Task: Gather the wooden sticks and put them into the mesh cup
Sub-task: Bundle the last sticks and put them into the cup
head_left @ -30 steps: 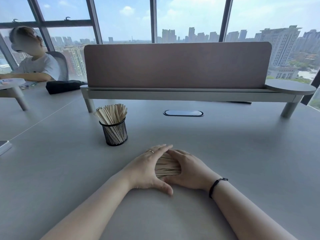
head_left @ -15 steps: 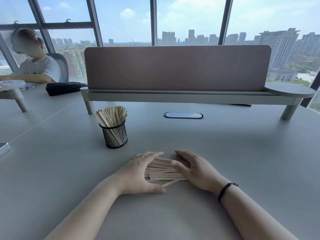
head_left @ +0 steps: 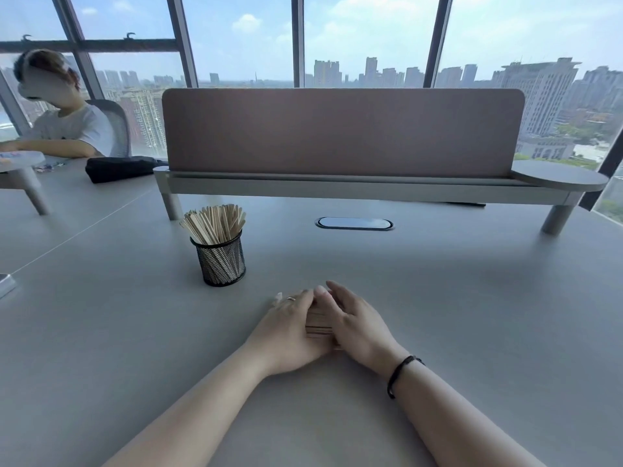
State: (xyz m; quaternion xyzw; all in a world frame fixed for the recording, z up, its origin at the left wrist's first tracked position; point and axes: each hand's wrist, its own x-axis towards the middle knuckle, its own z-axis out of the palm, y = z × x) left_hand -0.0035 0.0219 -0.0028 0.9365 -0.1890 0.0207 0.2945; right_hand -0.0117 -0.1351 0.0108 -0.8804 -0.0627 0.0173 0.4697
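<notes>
1. Both forearms reach in from the near edge and converge at the middle of the grey surface [head_left: 472, 315]. A dark band [head_left: 401, 372] circles the right wrist.
2. The left hand [head_left: 286, 328] lies palm down and angled toward the right, its fingers straight, with a ring [head_left: 291, 298] on one of them. The right hand [head_left: 354, 321] mirrors it, angled toward the left, fingers extended and slightly lifted at the tips.
3. The hands are pressed in toward each other, cupping a small bundle of wooden sticks [head_left: 318, 323] between them on the surface; the fingertips nearly meet at the far side.
4. Only a narrow strip of the bundle shows in the gap. The sticks seem to lie flat with their long axis running left to right, though their ends are hidden under the palms and their number cannot be made out.
5. Farther off and to the left stands the black mesh cup [head_left: 220, 261], upright and well apart from the hands. It is filled with more sticks [head_left: 215, 222], which stand on end and fan outward at the top.
6. Beyond it, an oval cable port [head_left: 354, 223] is set into the surface.
7. Farthest is a raised shelf with a brownish divider panel [head_left: 342, 133].
</notes>
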